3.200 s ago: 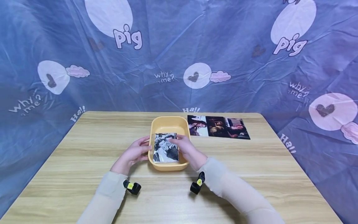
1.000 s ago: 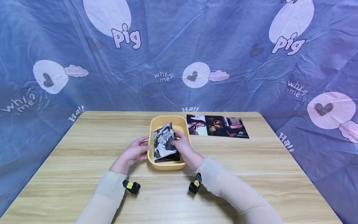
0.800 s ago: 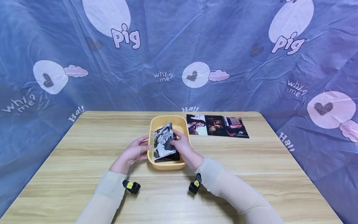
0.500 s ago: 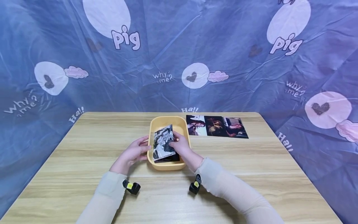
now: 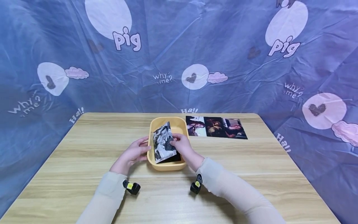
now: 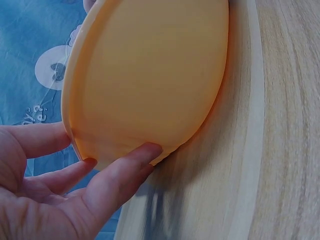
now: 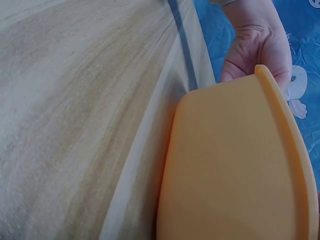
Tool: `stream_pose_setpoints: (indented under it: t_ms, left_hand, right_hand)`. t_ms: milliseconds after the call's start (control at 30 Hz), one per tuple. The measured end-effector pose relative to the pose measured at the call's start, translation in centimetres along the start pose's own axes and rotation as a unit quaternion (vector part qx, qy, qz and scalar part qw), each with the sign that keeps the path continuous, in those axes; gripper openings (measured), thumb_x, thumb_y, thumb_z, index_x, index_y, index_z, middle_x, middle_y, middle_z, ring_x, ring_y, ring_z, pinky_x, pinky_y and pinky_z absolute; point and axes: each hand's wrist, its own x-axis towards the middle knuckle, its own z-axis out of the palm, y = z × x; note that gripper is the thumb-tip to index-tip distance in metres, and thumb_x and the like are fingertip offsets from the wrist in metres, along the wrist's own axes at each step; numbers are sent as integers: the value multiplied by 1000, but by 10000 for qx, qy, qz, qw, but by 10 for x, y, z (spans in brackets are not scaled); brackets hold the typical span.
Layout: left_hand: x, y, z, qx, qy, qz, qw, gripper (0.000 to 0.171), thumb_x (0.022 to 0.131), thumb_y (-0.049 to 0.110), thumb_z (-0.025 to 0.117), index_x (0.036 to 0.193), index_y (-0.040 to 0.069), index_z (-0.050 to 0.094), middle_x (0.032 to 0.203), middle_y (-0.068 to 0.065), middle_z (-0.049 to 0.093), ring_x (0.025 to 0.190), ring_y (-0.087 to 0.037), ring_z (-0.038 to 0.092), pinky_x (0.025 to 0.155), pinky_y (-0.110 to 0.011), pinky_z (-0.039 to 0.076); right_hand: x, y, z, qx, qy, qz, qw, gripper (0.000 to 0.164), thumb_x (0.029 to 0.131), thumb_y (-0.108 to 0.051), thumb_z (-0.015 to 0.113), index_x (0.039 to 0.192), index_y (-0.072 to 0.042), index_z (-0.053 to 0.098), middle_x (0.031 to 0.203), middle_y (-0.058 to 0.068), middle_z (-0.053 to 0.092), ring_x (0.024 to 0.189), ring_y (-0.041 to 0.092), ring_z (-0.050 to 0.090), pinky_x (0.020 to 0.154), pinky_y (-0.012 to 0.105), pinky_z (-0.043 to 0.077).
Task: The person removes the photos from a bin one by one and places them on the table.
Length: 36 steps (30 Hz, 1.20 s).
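A yellow plastic bin point(image 5: 167, 167) stands on the table in the head view. My left hand point(image 5: 135, 152) holds its left side, thumb at the rim and other fingers against the outer wall point(image 6: 150, 75), as the left wrist view shows. Inside the bin, my right hand point(image 5: 183, 146) pinches the right edge of a black-and-white photo point(image 5: 161, 143), which lies slanted. A dark photo point(image 5: 174, 158) shows beneath its lower edge. In the right wrist view the bin's wall point(image 7: 230, 165) hides the photos, with my left hand point(image 7: 257, 55) beyond it.
To the right of the bin, three color photos lie in a row: a light one point(image 5: 195, 126), a dark brown one point(image 5: 214, 127) and a reddish one point(image 5: 235, 128). A blue printed curtain point(image 5: 165, 96) hangs behind the wooden table point(image 5: 84, 149).
The black-and-white photo lay straight on the stack earlier; it is now turned and tilted in my right hand, exposing the dark photo below. My left hand has stayed on the bin.
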Motion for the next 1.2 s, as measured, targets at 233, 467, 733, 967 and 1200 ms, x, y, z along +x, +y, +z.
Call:
stream_pose_setpoints:
  t_ms: [233,467,733,967,1200]
  left_hand:
    - [0,0,1,35,17,4,10000,64,97,-1,46,153,-1,15,153,-32,25,133,-48,39,98,-51,52]
    - [0,1,1,29,74,-45,10000,64,97,0,46,153,0,15,153,-31,25,132,-48,41,96,-49,54]
    - [-1,2,2,55,60,-41,10000,65,96,0,47,153,1,16,153,-30,26,132,-47,42,96,-48,54]
    - [-1,1,2,36,83,-53,9999,66,96,0,48,153,1,16,153,-30,26,131,-48,43,96,-49,54]
    - [0,0,1,30,42,-6,10000,64,97,-1,45,153,0,14,153,-31,24,132,-48,41,95,-48,54]
  right_hand:
    - [2,0,-2,396,296,28,9988,30,85,7,62,115,11,61,74,-5,48,73,6,46,63,12,40]
    - [2,-2,-5,731,401,76,9965,24,85,9,60,110,10,58,73,-4,48,72,8,46,62,13,40]
    - [3,-4,-9,750,331,270,9963,25,86,7,62,111,9,59,75,-3,51,72,8,48,62,13,42]
    - [6,-12,-19,1213,211,494,9912,29,89,3,61,118,8,57,80,1,61,66,5,56,58,14,49]
    - [22,-21,-54,1553,351,452,9862,35,91,2,59,126,8,55,90,4,64,70,4,60,62,15,54]
